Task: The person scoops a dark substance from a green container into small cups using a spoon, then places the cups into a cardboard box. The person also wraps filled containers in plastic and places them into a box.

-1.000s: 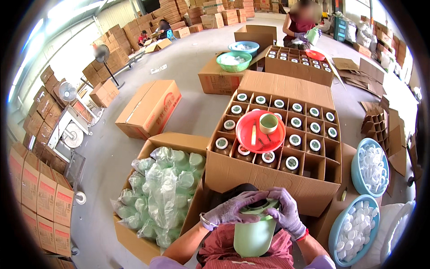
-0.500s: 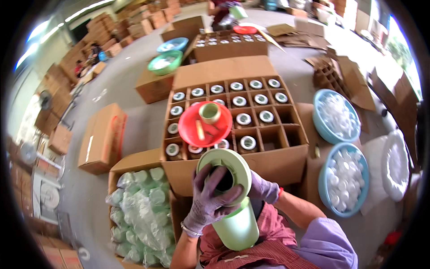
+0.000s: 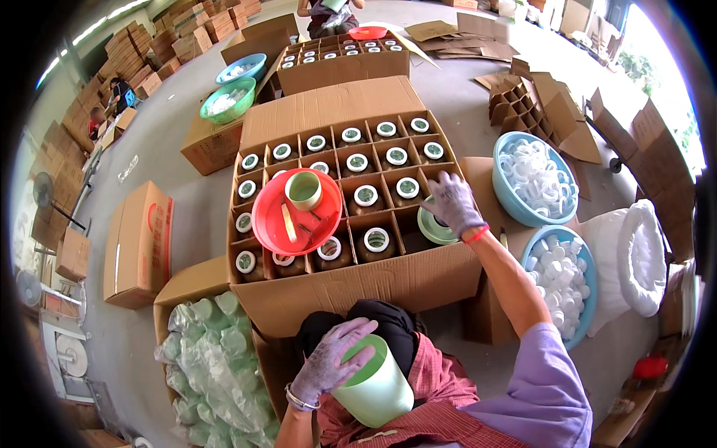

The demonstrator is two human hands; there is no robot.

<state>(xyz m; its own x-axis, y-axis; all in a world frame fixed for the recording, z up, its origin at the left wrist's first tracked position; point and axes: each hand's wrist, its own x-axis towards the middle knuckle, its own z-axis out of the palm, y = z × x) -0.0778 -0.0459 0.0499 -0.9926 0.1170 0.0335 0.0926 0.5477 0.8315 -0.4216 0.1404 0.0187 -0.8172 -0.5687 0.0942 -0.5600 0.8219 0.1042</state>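
A pale green cylindrical container (image 3: 376,384) stands tilted at my lap, its mouth uncovered. My gloved left hand (image 3: 332,362) grips its rim, fingers and thumb closed about the edge. Out over the front right of the divided carton (image 3: 358,280), my gloved right hand (image 3: 454,203) has its fingers spread. Directly beneath that hand, a pale green round cover (image 3: 435,229) rests at a compartment, partly hidden by the palm. Jars with white-rimmed lids (image 3: 376,240) fill many of the other compartments. On top of them sits a red dish (image 3: 263,221) with a small green cup (image 3: 304,190) and a brush-like stick (image 3: 288,222).
On the right are a blue basin of clear rings (image 3: 535,179), another of white caps (image 3: 558,284), and a white-lined bin (image 3: 624,257). Bagged green containers (image 3: 213,358) fill a carton at the left. A person (image 3: 328,19) sits behind a farther carton.
My right hand has left my lap and moved forward right to the carton, the green cover with it. My left hand has shifted from the cover to the container's rim.
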